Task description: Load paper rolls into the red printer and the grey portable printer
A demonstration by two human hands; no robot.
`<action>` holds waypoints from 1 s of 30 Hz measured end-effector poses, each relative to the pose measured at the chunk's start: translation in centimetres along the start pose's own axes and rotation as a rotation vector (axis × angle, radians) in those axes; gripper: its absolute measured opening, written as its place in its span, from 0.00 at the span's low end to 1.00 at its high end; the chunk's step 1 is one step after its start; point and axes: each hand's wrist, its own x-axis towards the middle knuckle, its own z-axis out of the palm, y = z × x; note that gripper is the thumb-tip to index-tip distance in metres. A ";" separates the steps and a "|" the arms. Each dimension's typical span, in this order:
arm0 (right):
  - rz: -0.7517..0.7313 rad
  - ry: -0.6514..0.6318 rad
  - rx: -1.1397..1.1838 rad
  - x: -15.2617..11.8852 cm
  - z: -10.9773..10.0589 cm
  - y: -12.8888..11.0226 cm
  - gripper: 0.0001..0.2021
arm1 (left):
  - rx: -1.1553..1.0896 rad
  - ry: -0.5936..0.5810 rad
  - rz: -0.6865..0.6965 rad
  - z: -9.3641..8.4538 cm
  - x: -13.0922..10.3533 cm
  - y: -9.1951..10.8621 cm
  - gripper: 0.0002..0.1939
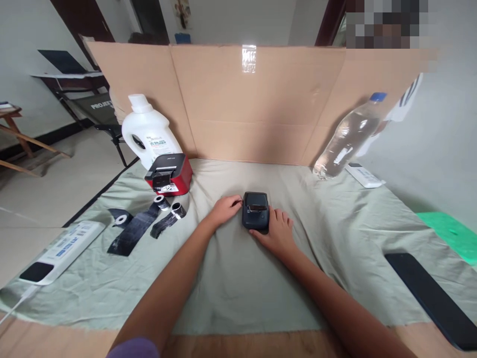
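A small black portable printer (255, 219) with a dark strip across its top lies in the middle of the cloth. My left hand (227, 209) is at its left side, fingers curled together with the tips against the edge. My right hand (278, 229) braces the opposite side, thumb along the near corner and forefinger on the right edge, the other fingers bent outward. To the left stands a red and black printer (175, 176) with black film in its front slot. Near it lie a small roll (178, 211), an unrolled black strip (136, 228) and several other roll parts.
A white jug (149, 129) and a tilted water bottle (348, 136) stand before a cardboard screen (257, 109). A white power strip (69, 251) lies left, a black phone (428, 298) right. Another white strip (364, 175) is by the bottle. A person is behind the screen.
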 end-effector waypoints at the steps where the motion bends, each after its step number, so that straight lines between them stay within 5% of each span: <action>1: 0.000 -0.003 0.004 0.0 0.0 0.0 0.45 | -0.038 -0.027 -0.017 0.0 0.1 -0.1 0.12; 22: -0.025 0.003 0.041 0.2 0.2 0.3 0.45 | -0.359 -0.283 -0.245 -1.7 1.4 1.4 0.10; 27: -0.023 -0.012 0.094 0.4 0.0 0.4 0.43 | -0.289 -0.276 -0.242 -1.6 1.4 1.0 0.12; 30: -0.031 -0.011 0.120 0.4 -0.1 0.5 0.43 | -0.135 -0.151 -0.212 -1.1 1.1 0.5 0.13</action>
